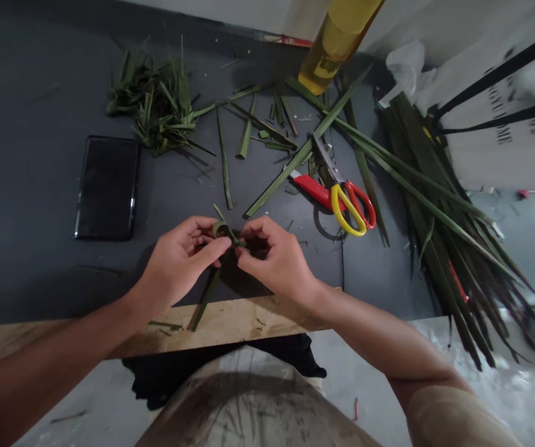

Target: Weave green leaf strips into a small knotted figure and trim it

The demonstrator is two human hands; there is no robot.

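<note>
Left to right: 1 black flat device (107,188), face up on the dark table (39,267). Just past it, toward the far side, 1 heap of green leaf scraps (156,105), pieces too tangled to count

2 hands at work near the front edge. Left hand (181,257): thumb and forefinger pinched together on the leaf piece (221,228), other fingers curled in behind. Leaf piece sits between the two hands, above the table near its 1 pale wooden edge strip (249,310); 1 small curled loop visible, 1 short end pointing up, 1 long tail running down toward the wood. Right hand (277,254): thumb and forefinger closed on the same piece from the other side, gap nil as far as visible; the exact grip is partly hidden

Beyond the hands, several loose cut strips (245,139), overlapping, no firm count. Then 1 red cutter (313,190), with 1 pair of scissors (352,208) lying partly over it: 2 handle loops, 1 yellow, 1 red, blades pointing away. 1 yellow bottle (335,46) behind, cropped by the top edge

Far right: 1 bundle of long dark-green leaves (435,205), blades uncountable, next to 1 white bag (486,143) with 2 black straps
</note>
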